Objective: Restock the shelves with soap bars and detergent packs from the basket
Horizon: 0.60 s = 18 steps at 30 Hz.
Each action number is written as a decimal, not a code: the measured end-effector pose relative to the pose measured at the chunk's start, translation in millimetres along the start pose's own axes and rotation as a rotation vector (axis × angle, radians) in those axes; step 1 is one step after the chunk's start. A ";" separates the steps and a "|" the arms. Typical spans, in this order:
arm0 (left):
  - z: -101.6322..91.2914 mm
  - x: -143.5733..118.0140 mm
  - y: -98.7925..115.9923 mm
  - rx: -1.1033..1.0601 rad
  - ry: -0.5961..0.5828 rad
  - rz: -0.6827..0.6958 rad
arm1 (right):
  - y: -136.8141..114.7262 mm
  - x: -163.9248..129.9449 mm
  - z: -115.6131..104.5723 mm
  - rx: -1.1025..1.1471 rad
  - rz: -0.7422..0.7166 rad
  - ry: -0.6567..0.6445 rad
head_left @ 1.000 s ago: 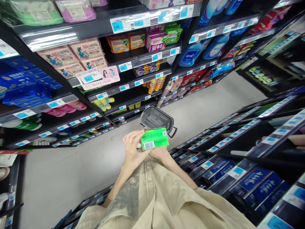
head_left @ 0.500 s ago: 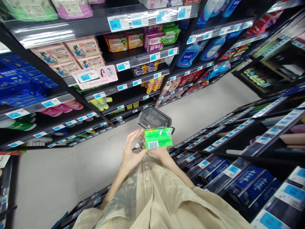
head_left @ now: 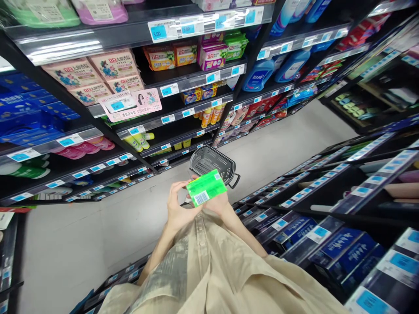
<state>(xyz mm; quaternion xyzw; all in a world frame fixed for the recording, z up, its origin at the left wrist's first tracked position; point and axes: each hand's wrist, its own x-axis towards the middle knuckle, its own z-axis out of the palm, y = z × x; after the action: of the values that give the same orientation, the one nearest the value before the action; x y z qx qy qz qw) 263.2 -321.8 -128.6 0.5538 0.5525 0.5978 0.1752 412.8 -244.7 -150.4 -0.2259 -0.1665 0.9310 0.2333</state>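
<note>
A bright green soap pack (head_left: 209, 188) is held in front of my shirt, its barcode side turned up toward me and its long side slanting up to the right. My left hand (head_left: 178, 206) grips the pack's left end, thumb below and fingers curled over the far edge. Under its right part lies my right hand (head_left: 218, 204), supporting it from below; most of those fingers are hidden behind the pack. Just beyond the hands, a dark grey shopping basket (head_left: 199, 156) rests on the floor, partly covered by the pack.
Shelves ahead carry boxed soap (head_left: 114, 65), orange soap packs (head_left: 160, 59), purple packs (head_left: 212, 56) and blue detergent bottles (head_left: 258, 76). Behind me on the right, another shelf holds dark blue boxes (head_left: 343, 248). A grey floor (head_left: 131, 222) runs between the rows.
The green pack has tilted, its right end rising, and shifted a little left. More of the basket and its handle now shows. Both hands still hold the pack.
</note>
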 end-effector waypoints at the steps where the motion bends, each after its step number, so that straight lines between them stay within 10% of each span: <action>1: 2.0 -2.0 -3.1 -0.023 0.046 -0.054 | 0.4 1.0 3.3 0.054 0.009 -0.037; 8: 14.3 -8.5 -12.4 -0.050 0.272 -0.237 | 23.4 11.3 4.7 -0.033 -0.093 0.002; 18: 1.0 -1.1 -16.7 -0.155 -0.015 -0.136 | 10.7 6.8 -18.2 -0.089 0.005 0.058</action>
<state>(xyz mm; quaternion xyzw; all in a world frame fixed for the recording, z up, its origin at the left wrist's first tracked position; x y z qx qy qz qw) 257.8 -316.8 -143.6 0.5040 0.5395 0.6215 0.2619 412.7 -246.4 -172.6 -0.2635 -0.2004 0.9163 0.2254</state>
